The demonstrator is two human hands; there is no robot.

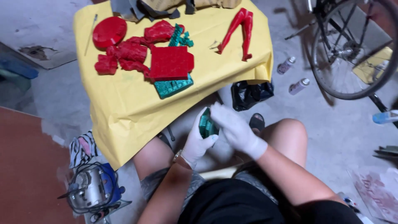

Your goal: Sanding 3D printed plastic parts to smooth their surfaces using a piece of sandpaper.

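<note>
Both my hands wear white gloves and meet in front of my knees. My left hand cups a small teal-green ribbed part from below. My right hand covers that part from the right and on top, fingers curled on it. Beyond them, a yellow sheet bears several red pieces: a round disc, lumpy torso-like parts, a square block and a pair of red legs. A teal textured plate lies under the square block.
A black bag sits below the sheet's edge. Two small spray bottles lie on the concrete floor beside a bicycle wheel. A rotary power tool with cables rests at lower left near a striped cloth.
</note>
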